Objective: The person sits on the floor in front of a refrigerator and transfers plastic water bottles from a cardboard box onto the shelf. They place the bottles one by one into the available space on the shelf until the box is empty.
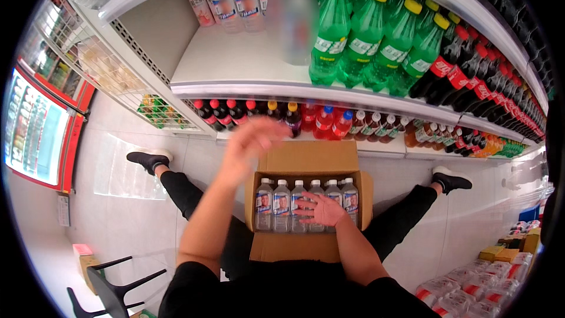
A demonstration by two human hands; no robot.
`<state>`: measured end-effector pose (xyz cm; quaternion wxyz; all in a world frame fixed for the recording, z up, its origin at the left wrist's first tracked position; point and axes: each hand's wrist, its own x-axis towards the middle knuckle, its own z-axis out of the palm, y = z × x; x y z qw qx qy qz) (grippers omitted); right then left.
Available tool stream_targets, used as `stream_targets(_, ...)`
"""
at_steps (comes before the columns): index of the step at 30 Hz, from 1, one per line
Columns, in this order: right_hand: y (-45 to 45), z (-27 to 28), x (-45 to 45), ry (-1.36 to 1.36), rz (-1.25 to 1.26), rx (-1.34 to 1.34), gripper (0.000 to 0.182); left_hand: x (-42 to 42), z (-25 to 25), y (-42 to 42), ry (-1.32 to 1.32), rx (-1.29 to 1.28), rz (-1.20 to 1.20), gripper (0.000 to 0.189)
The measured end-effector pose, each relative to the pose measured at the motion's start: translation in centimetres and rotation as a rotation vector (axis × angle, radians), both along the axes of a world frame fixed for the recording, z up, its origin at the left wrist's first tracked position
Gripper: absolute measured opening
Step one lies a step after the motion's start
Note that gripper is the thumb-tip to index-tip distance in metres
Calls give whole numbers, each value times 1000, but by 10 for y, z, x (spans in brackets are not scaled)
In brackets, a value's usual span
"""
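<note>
An open cardboard carton [307, 157] stands on the floor between the person's legs, holding rows of clear plastic bottles [281, 205] with white caps and picture labels. My right hand [324, 210] is spread flat over the front bottles; whether it touches them I cannot tell. Blurred by motion, my left hand [254, 143] hangs above the carton's left side, below the shelf edge, with nothing visible in it. On the shelf [229, 62], a larger clear bottle [295, 22] is smeared by blur, beside green soda bottles [329, 37]. Several clear bottles [247, 4] stand farther back.
Cola bottles [446, 68] fill the shelf's right side. Below are dark and red drink bottles [322, 121]. A wire rack [110, 62] and a red-framed drinks cooler [37, 128] stand at left. A black chair [114, 289] and wrapped bottle packs [476, 287] are near the bottom corners.
</note>
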<state>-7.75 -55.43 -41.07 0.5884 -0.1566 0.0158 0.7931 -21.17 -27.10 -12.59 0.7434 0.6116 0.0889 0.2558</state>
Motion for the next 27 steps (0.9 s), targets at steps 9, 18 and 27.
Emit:
stream_targets(9,1,7,-17,-368,-115,-146,43,-98,-213,-136,827,853,149,67)
stream_targets(18,24,13,-28,-2419,-496,-296,15,-91,-242,-138,948,1281,137,77)
stream_targets(27,24,15,-20,-2661,-322,-653,29,-32,-250,-88,1203,1164,-127,63)
